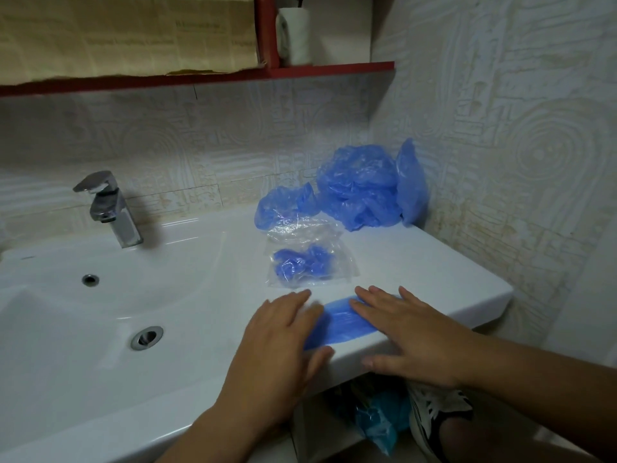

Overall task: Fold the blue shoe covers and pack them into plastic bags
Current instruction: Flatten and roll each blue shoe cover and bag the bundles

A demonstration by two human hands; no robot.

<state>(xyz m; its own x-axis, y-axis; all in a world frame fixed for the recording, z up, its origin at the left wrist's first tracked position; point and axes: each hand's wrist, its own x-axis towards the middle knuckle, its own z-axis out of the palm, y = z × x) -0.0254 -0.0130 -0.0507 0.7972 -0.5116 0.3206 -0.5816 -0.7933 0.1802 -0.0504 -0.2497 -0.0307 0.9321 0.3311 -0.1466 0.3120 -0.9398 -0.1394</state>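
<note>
Left hand (287,332) and right hand (405,327) palms down, fingers straight, apparently pressing flat blue plastic shoe cover (344,320), on white ceramic sink counter (434,262).

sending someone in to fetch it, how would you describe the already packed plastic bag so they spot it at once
On the white sink counter, right of the faucet, look in front of the blue pile by the wall. It is the clear plastic bag holding bunched blue covers, the only transparent thing there.
</note>
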